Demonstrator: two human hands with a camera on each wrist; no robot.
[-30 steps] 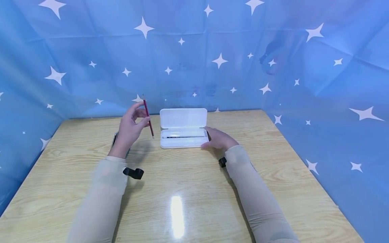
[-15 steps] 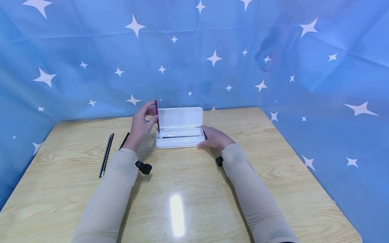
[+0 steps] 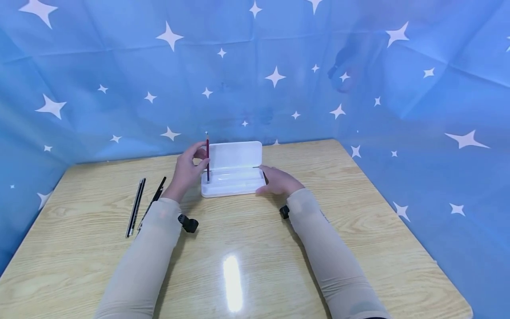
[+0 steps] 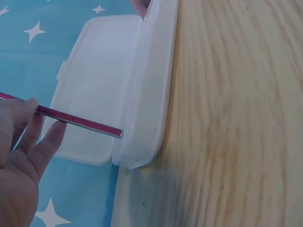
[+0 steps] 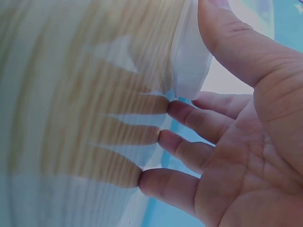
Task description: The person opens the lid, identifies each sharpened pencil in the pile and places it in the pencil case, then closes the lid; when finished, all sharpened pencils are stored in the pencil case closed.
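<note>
A white pencil case [image 3: 233, 191] stands on the table with its lid [image 3: 236, 154] raised at the back. My left hand [image 3: 186, 172] pinches a red pencil [image 3: 207, 153] between thumb and fingers, nearly upright and point up. Its lower end reaches down into the case at the left end, and the left wrist view shows that pencil end [image 4: 113, 131] over the case's inside edge. Around the right end of the case, my right hand [image 3: 280, 180] holds it with the thumb at the front and fingers behind. In the right wrist view the other fingertips [image 5: 150, 179] touch the tabletop.
Dark pencils [image 3: 136, 208] lie side by side on the table at the left. More black pencils [image 3: 157, 195] lie beside them, partly covered by my left sleeve. A blue star-patterned curtain [image 3: 299, 44] hangs behind and along the sides of the table.
My left hand has carried the red pencil right, from beside the case to its left end, and turned it more upright. The dark pencil inside the case no longer shows. Right hand stays put.
</note>
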